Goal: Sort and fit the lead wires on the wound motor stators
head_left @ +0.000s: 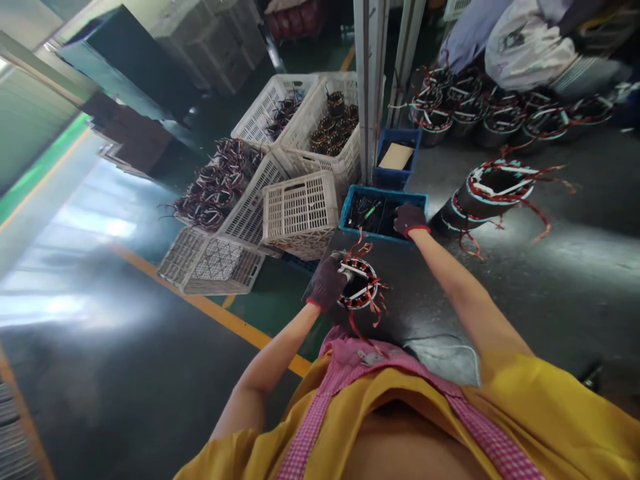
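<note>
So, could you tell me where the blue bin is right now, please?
In the head view, the blue bin sits at the worktable's far left edge, beside the white crate; the right hand reaches into it.

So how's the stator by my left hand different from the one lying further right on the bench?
The near stator sits flat with its bore facing up, and the left hand grips its side. The far stator lies tipped on its side, untouched, and looks larger and taller. Both rest on the dark bench and trail loose red leads.
</note>
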Demonstrator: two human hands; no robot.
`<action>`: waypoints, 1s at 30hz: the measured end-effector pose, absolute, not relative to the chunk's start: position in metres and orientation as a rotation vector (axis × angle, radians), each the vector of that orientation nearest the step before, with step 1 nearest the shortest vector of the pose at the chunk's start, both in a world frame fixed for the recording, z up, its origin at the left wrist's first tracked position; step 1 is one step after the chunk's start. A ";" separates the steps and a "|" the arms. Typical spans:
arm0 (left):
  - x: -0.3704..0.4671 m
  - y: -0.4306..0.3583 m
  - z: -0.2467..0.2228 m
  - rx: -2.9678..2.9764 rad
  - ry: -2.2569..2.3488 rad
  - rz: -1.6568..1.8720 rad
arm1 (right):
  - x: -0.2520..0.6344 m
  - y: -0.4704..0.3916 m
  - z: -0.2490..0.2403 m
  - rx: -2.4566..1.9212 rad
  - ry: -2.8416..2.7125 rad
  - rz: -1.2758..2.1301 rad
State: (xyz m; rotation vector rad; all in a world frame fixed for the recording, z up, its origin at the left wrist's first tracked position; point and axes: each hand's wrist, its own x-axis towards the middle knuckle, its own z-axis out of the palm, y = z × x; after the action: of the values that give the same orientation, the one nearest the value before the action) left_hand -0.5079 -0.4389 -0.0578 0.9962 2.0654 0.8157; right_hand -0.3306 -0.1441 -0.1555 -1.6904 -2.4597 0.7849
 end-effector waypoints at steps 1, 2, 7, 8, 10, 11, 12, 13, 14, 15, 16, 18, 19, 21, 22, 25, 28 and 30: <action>-0.508 -0.440 -0.057 0.982 2.057 0.820 | -0.336 -0.143 -0.161 -1.730 -2.484 0.721; -0.508 -0.440 -0.056 0.967 2.052 0.823 | -0.339 -0.143 -0.165 -1.733 -2.481 0.712; -0.508 -0.441 -0.052 0.940 2.090 0.771 | -0.319 -0.151 -0.172 -1.723 -2.293 0.715; -0.508 -0.440 -0.053 0.937 2.100 0.754 | -0.309 -0.159 -0.171 -1.716 -2.193 0.743; -0.508 -0.438 -0.054 0.940 2.106 0.745 | -0.287 -0.184 -0.169 -1.627 -2.018 0.830; -0.508 -0.437 -0.055 0.950 2.099 0.750 | -0.275 -0.202 -0.169 -1.552 -1.970 0.894; -0.508 -0.436 -0.056 0.962 2.088 0.757 | -0.265 -0.224 -0.168 -1.472 -1.954 0.977; -0.508 -0.436 -0.057 0.976 2.079 0.764 | -0.255 -0.247 -0.168 -1.397 -1.949 1.084; -0.509 -0.436 -0.058 0.987 2.075 0.767 | -0.247 -0.272 -0.168 -1.335 -1.939 1.204; -0.509 -0.435 -0.059 0.998 2.074 0.762 | -0.241 -0.295 -0.168 -1.289 -1.920 1.320; -0.510 -0.436 -0.060 1.006 2.079 0.754 | -0.237 -0.316 -0.168 -1.255 -1.895 1.411; -0.511 -0.436 -0.061 1.017 2.101 0.726 | -0.232 -0.348 -0.167 -1.213 -1.843 1.482; -0.512 -0.436 -0.062 1.021 2.115 0.711 | -0.231 -0.359 -0.167 -1.199 -1.825 1.474; -0.513 -0.436 -0.062 1.025 2.124 0.699 | -0.229 -0.371 -0.164 -1.180 -1.809 1.446; -0.513 -0.435 -0.063 1.025 2.119 0.706 | -0.228 -0.375 -0.162 -1.175 -1.811 1.439; -0.512 -0.434 -0.061 1.034 2.098 0.739 | -0.227 -0.381 -0.153 -1.194 -1.840 1.396; -0.511 -0.433 -0.058 1.066 2.119 0.750 | -0.230 -0.390 -0.145 -1.225 -1.914 1.296; -0.510 -0.432 -0.056 1.089 2.108 0.763 | -0.235 -0.394 -0.140 -1.219 -1.992 1.247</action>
State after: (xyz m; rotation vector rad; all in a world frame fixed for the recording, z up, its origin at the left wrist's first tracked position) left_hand -0.5103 -0.4317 -0.0564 1.0893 2.1081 0.7635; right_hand -0.2352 -0.3944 -0.1404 -1.2194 -1.9920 1.2471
